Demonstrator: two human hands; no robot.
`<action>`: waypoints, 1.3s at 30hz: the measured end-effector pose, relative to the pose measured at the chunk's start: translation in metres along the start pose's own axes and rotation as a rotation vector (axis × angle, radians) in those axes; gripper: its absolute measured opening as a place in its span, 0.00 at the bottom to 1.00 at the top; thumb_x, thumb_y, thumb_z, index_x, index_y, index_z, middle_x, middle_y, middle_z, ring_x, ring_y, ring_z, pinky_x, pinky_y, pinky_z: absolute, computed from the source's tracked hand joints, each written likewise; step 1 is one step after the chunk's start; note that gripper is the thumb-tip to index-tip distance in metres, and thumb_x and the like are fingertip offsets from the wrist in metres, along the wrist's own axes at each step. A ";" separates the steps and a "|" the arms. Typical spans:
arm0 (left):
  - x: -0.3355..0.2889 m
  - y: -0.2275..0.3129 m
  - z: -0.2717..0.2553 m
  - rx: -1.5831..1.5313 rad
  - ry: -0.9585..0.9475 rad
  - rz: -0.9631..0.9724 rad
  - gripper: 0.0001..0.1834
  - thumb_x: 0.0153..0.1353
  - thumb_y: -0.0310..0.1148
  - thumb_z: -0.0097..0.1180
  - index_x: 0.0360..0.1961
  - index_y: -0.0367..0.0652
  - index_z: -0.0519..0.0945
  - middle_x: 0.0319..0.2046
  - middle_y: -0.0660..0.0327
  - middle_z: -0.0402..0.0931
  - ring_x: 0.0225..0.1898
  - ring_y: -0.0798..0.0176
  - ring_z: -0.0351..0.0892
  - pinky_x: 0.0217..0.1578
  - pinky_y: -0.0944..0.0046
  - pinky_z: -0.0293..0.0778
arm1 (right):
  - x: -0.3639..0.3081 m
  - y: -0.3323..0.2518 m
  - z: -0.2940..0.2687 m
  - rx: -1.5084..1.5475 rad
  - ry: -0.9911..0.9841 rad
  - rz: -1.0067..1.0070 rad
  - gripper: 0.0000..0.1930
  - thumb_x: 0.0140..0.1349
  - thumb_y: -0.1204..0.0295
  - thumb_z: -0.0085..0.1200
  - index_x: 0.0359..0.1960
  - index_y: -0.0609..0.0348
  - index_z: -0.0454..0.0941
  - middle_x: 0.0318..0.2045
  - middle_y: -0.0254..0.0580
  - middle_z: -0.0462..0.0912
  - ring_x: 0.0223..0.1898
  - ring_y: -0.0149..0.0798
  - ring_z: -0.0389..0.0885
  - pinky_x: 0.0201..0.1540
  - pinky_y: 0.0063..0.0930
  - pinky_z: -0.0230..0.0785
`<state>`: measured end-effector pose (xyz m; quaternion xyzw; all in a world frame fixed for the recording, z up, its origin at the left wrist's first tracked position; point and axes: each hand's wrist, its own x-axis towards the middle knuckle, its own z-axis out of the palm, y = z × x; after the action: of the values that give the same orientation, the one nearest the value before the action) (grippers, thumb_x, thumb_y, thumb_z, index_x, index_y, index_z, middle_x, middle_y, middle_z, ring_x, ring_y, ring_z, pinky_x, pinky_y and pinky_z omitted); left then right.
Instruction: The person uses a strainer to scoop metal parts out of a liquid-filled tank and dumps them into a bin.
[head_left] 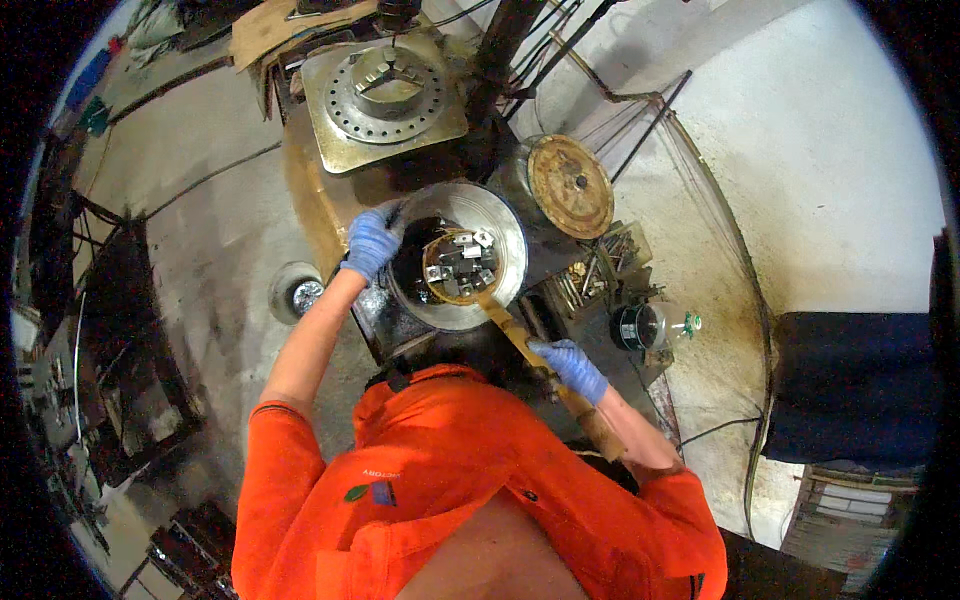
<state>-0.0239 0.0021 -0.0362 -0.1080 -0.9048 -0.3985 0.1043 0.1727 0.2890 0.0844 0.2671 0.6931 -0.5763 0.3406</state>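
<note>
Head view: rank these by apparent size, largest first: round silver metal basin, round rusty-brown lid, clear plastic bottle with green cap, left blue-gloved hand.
1. Round silver metal basin
2. Round rusty-brown lid
3. Clear plastic bottle with green cap and left blue-gloved hand: too alike to rank.

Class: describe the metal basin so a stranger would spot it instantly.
Find the round chuck near the picture's top. Below it, a wide silvery basin has the gloved left hand at its rim. Unlike the brown lid to its right, it is open, with metal pieces inside.
</note>
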 end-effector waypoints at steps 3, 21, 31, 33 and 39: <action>0.011 -0.015 0.003 0.097 0.011 -0.076 0.17 0.52 0.42 0.51 0.40 0.45 0.77 0.34 0.50 0.76 0.37 0.48 0.75 0.38 0.55 0.71 | -0.032 -0.015 -0.002 0.157 -0.091 0.135 0.18 0.52 0.52 0.56 0.26 0.57 0.78 0.20 0.30 0.75 0.23 0.25 0.71 0.27 0.19 0.63; 0.018 -0.029 -0.002 0.173 0.033 -0.237 0.17 0.54 0.44 0.47 0.38 0.47 0.78 0.34 0.51 0.77 0.37 0.48 0.76 0.39 0.54 0.70 | -0.075 0.013 0.014 -0.148 0.128 -0.352 0.14 0.57 0.60 0.50 0.30 0.60 0.78 0.23 0.31 0.76 0.27 0.24 0.71 0.30 0.20 0.65; 0.013 -0.035 0.001 0.272 0.028 -0.195 0.16 0.54 0.45 0.46 0.37 0.48 0.78 0.34 0.52 0.77 0.37 0.48 0.75 0.39 0.55 0.70 | -0.077 0.006 0.014 0.300 -0.070 -0.004 0.13 0.56 0.61 0.53 0.33 0.58 0.77 0.25 0.27 0.75 0.25 0.24 0.69 0.28 0.20 0.62; 0.013 -0.037 0.001 0.243 0.065 -0.172 0.16 0.54 0.45 0.46 0.37 0.48 0.78 0.34 0.52 0.77 0.37 0.48 0.75 0.39 0.55 0.69 | -0.075 0.008 0.013 0.298 -0.045 -0.043 0.13 0.56 0.61 0.52 0.34 0.58 0.77 0.26 0.27 0.76 0.25 0.24 0.69 0.29 0.20 0.63; 0.015 -0.017 -0.007 0.256 -0.005 -0.272 0.16 0.53 0.45 0.48 0.38 0.49 0.79 0.35 0.52 0.77 0.38 0.49 0.75 0.39 0.55 0.70 | -0.060 0.027 -0.003 -0.151 0.009 -0.210 0.15 0.58 0.60 0.50 0.36 0.58 0.78 0.29 0.30 0.78 0.30 0.25 0.70 0.34 0.21 0.64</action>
<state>-0.0423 -0.0129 -0.0391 0.0284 -0.9546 -0.2904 0.0601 0.2301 0.2982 0.1150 0.1691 0.7602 -0.5540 0.2943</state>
